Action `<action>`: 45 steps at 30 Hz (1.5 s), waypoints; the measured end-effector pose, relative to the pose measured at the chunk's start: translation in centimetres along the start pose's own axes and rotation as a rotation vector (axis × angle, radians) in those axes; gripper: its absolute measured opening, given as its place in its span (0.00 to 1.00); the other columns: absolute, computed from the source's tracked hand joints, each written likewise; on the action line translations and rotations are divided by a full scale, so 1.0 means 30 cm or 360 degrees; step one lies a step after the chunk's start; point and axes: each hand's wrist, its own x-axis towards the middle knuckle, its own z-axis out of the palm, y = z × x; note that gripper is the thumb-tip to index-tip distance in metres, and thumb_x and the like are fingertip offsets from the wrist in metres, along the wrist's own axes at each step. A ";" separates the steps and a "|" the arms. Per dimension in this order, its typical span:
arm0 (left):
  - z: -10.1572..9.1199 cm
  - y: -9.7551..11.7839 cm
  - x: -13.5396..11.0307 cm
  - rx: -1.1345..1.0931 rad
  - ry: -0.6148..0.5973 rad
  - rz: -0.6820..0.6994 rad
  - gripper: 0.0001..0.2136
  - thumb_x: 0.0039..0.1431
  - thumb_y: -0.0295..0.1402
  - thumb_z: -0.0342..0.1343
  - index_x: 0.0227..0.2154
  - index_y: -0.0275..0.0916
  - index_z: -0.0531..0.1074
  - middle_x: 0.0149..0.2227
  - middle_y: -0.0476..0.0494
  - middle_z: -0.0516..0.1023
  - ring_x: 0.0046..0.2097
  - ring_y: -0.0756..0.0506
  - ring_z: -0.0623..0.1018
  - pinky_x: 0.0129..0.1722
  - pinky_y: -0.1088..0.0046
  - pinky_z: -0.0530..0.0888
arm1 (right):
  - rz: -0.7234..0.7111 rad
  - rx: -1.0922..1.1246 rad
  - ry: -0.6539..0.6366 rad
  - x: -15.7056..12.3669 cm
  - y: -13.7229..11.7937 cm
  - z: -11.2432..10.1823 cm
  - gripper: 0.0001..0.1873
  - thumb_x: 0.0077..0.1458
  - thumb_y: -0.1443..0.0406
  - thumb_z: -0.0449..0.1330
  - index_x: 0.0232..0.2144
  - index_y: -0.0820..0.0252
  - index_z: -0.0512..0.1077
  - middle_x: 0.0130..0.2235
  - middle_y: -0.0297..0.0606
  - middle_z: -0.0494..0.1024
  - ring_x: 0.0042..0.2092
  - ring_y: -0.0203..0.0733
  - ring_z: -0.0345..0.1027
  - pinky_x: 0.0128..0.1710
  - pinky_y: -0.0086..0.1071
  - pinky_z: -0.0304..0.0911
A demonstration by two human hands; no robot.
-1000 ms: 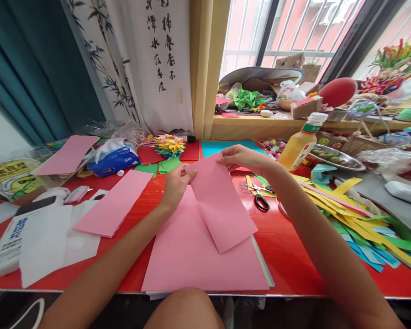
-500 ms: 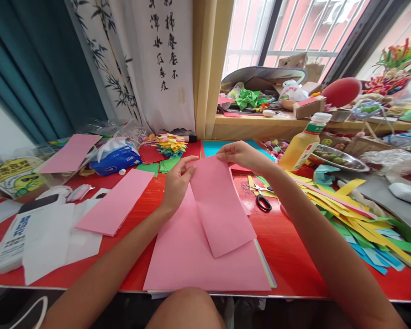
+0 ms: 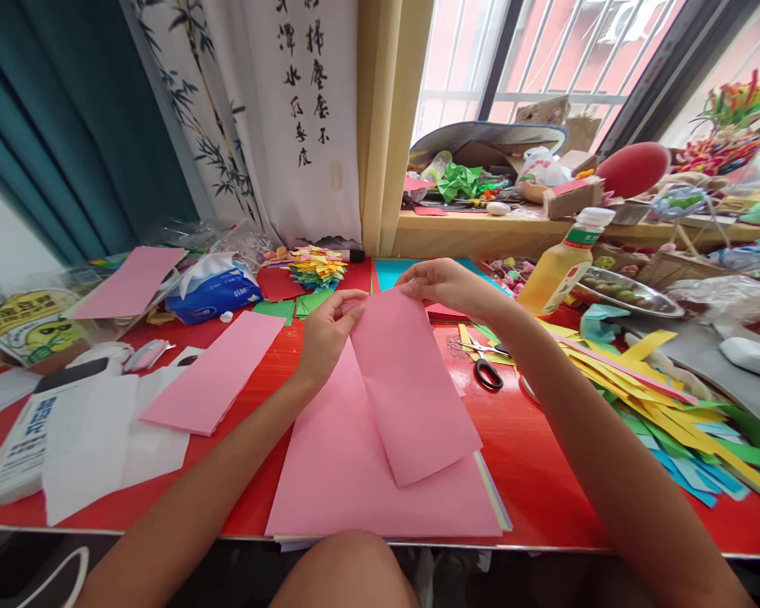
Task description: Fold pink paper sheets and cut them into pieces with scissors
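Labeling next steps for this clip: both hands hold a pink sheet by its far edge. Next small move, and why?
Probably lower the pink sheet flat onto the pink stack and square it up. The left hand and right hand pinch its far corners; its near end already rests on the stack, skewed to it, so only the far end seems raised.

The big paper stack lies on the table, at its near edge. The near end of the long sheet rests on the stack. The left hand is at the sheet's far left corner, and the right hand is at its far right corner. Left of the stack lies a smaller sheet, with the tissue pack behind it. Right of the stack are the scissors, and further right the paper strips. Behind the stack, to the right, stands the bottle, with the window sill behind it.
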 end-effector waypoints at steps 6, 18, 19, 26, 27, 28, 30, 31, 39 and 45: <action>-0.007 -0.013 0.019 -0.0227 0.0165 -0.0041 0.07 0.46 0.31 0.58 0.30 0.37 0.70 0.29 0.49 0.72 0.33 0.52 0.70 0.33 0.78 0.66 | 0.0049 0.0001 0.0168 -0.004 -0.029 -0.011 0.18 0.47 0.55 0.60 0.36 0.63 0.71 0.31 0.39 0.76 0.29 0.35 0.69 0.29 0.29 0.66; -0.057 -0.138 0.042 -0.0496 0.0836 -0.0378 0.11 0.42 0.33 0.56 0.31 0.38 0.65 0.32 0.49 0.70 0.31 0.53 0.71 0.30 0.77 0.67 | 0.0510 0.0988 0.0405 -0.162 0.288 0.013 0.31 0.49 0.41 0.42 0.30 0.60 0.68 0.33 0.46 0.76 0.35 0.45 0.72 0.32 0.34 0.67; -0.060 -0.149 0.043 -0.0448 0.0833 -0.0408 0.11 0.42 0.33 0.56 0.31 0.38 0.65 0.32 0.49 0.70 0.31 0.52 0.71 0.30 0.77 0.67 | 0.0519 0.1014 0.0386 -0.165 0.297 0.037 0.27 0.50 0.43 0.46 0.30 0.60 0.67 0.33 0.45 0.76 0.35 0.44 0.72 0.33 0.34 0.67; -0.090 -0.179 0.077 -0.0202 0.0435 -0.0434 0.17 0.41 0.37 0.59 0.36 0.36 0.68 0.32 0.46 0.73 0.31 0.51 0.72 0.30 0.76 0.68 | 0.0203 0.0824 0.0695 -0.166 0.320 0.065 0.14 0.45 0.60 0.60 0.33 0.58 0.63 0.32 0.33 0.74 0.31 0.36 0.68 0.31 0.29 0.63; -0.093 -0.178 0.082 -0.0196 0.0348 -0.0403 0.17 0.42 0.38 0.59 0.36 0.36 0.69 0.32 0.46 0.73 0.31 0.51 0.72 0.31 0.76 0.68 | 0.0172 0.0809 0.0698 -0.167 0.324 0.053 0.15 0.45 0.59 0.60 0.35 0.57 0.62 0.31 0.32 0.74 0.30 0.36 0.68 0.30 0.29 0.63; -0.095 -0.176 0.086 -0.0193 0.0264 -0.0372 0.17 0.42 0.39 0.59 0.36 0.36 0.69 0.32 0.46 0.73 0.32 0.50 0.72 0.32 0.75 0.68 | 0.0152 0.0803 0.0704 -0.167 0.328 0.043 0.16 0.44 0.59 0.60 0.36 0.57 0.62 0.31 0.32 0.74 0.30 0.36 0.68 0.29 0.29 0.63; -0.098 -0.171 0.091 -0.0189 0.0137 -0.0319 0.16 0.43 0.41 0.58 0.34 0.35 0.71 0.31 0.45 0.73 0.31 0.50 0.72 0.33 0.74 0.69 | 0.0153 0.0817 0.0758 -0.169 0.333 0.028 0.19 0.43 0.58 0.61 0.37 0.56 0.61 0.30 0.31 0.74 0.29 0.36 0.68 0.28 0.29 0.63; -0.099 -0.167 0.092 -0.0189 0.0096 -0.0304 0.16 0.44 0.41 0.58 0.33 0.35 0.71 0.30 0.46 0.73 0.31 0.50 0.72 0.33 0.74 0.69 | 0.0156 0.0818 0.0801 -0.170 0.334 0.025 0.19 0.43 0.57 0.61 0.36 0.57 0.61 0.29 0.31 0.74 0.28 0.36 0.68 0.28 0.29 0.63; -0.084 -0.145 0.080 -0.0205 -0.0042 -0.0357 0.14 0.44 0.41 0.59 0.30 0.35 0.72 0.29 0.47 0.74 0.29 0.51 0.71 0.33 0.75 0.70 | 0.0159 0.0592 0.1051 -0.189 0.320 0.043 0.16 0.44 0.52 0.58 0.25 0.60 0.65 0.27 0.33 0.71 0.25 0.34 0.62 0.22 0.26 0.56; -0.074 -0.146 0.074 -0.0130 -0.0093 -0.0359 0.16 0.43 0.42 0.59 0.33 0.37 0.71 0.29 0.46 0.74 0.31 0.50 0.72 0.31 0.75 0.69 | 0.0161 0.0291 0.1149 -0.193 0.334 0.050 0.20 0.44 0.50 0.58 0.19 0.58 0.58 0.20 0.30 0.65 0.22 0.33 0.56 0.19 0.27 0.51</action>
